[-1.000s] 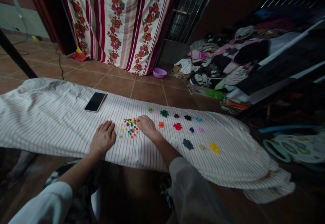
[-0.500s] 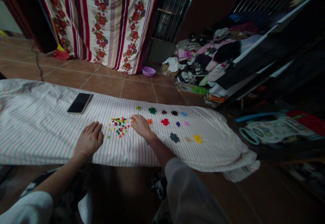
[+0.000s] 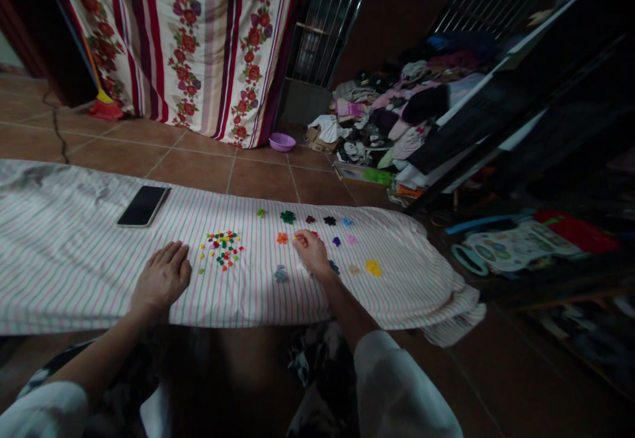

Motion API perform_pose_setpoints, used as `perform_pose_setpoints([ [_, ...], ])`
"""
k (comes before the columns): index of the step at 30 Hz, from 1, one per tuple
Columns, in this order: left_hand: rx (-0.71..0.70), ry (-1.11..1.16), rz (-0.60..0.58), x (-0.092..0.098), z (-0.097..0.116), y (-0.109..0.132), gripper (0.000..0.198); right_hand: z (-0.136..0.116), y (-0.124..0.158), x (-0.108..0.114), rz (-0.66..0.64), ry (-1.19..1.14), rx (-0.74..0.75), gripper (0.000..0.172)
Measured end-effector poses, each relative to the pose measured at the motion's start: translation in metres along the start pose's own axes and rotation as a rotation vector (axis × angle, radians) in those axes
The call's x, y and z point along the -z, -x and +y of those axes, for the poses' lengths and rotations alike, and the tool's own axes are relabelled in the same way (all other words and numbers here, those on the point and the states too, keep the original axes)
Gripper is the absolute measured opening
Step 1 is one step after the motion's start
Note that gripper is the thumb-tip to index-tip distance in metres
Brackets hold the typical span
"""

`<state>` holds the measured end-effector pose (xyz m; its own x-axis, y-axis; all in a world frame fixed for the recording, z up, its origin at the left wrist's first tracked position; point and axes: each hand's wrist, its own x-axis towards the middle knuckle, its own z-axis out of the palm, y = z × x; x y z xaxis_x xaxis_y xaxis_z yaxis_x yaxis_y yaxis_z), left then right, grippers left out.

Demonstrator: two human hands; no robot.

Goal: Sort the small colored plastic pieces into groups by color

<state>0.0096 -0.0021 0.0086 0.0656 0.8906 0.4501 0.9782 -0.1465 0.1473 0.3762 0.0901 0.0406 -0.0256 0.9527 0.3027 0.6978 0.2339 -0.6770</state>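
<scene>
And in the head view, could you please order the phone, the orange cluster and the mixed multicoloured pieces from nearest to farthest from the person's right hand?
1. Orange cluster: just left of the right hand.
2. Mixed multicoloured pieces: further left.
3. Phone: furthest left, towards the far side.

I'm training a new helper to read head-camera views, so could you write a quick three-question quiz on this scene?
1. True or false: the left hand rests palm down on the striped cloth.
2. What lies on the cloth between the two hands?
A) a phone
B) a group of small mixed-colour pieces
C) a purple basin
3. Fill in the colour: the fingertips of the right hand appear to pinch a small ____ piece.

Key: 1 true; 2 B; 3 yellow.
</scene>
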Motion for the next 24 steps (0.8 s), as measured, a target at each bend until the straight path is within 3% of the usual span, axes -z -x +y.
perform_pose_setpoints([
  [4,-0.004,0.0,0.003,0.0,0.0,0.001,0.04,0.024,0.01,0.024,0.082,0.016,-0.022,0.022],
  [12,-0.004,0.042,-0.002,-0.001,-0.002,0.0,0.041,0.092,0.038,0.103,0.411,0.156,-0.302,0.035],
  [16,-0.007,0.002,0.003,-0.002,-0.002,0.0,0.044,0.126,0.055,0.136,0.512,0.173,-0.38,0.038],
  [19,-0.017,-0.027,-0.008,-0.002,-0.003,0.0,0.045,0.143,0.064,0.147,0.545,0.155,-0.428,0.037],
  [24,-0.002,-0.032,-0.011,-0.002,-0.003,0.0,0.044,0.153,0.067,0.148,0.513,0.155,-0.538,0.029],
])
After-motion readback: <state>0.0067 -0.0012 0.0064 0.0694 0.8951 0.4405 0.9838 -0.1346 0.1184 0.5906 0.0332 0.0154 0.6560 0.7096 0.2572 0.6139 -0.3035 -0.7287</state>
